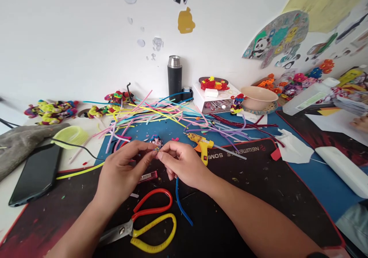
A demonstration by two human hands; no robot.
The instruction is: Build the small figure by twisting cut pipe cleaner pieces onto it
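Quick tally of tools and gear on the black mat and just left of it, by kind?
Scissors with red and yellow handles: 1
Yellow hot glue gun: 1
Black smartphone: 1
Yellow-green tape roll: 1
Total: 4

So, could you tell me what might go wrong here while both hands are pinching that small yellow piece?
1. The glue gun lies just beyond the right hand; if it is hot, a knuckle could brush its nozzle.
2. The scissors lie right under the left hand, so a lowered wrist could knock them.
3. The small yellow piece is held only by fingertips and could slip into the loose strips.
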